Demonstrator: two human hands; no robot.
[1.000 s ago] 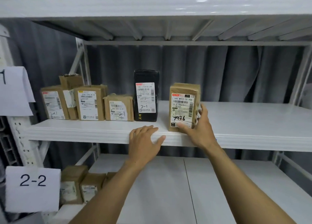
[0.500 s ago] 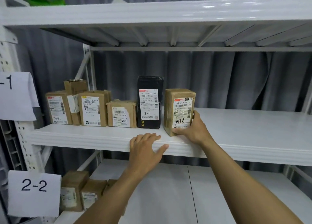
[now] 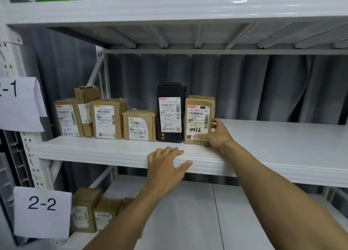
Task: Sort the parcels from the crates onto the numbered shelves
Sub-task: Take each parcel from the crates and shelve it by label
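Note:
A brown parcel marked 1936 [image 3: 199, 118] stands upright on the white shelf [image 3: 273, 136] tagged 2-1. My right hand [image 3: 216, 134] grips its lower right corner, thumb across the label and fingers round the side. It stands right beside a black parcel [image 3: 170, 112] at the end of a row. My left hand [image 3: 167, 167] rests flat on the shelf's front edge, fingers relaxed and holding nothing.
Several brown parcels [image 3: 105, 118] fill the left of the same shelf. Paper signs 2-1 [image 3: 17, 102] and 2-2 [image 3: 42, 210] hang on the left upright. The lower shelf [image 3: 188, 212] carries brown parcels [image 3: 92, 210] at its left. Another shelf [image 3: 169, 10] spans overhead.
My right hand has slid the 1936 parcel left and back until it stands against the black parcel. My left hand has stayed on the shelf edge.

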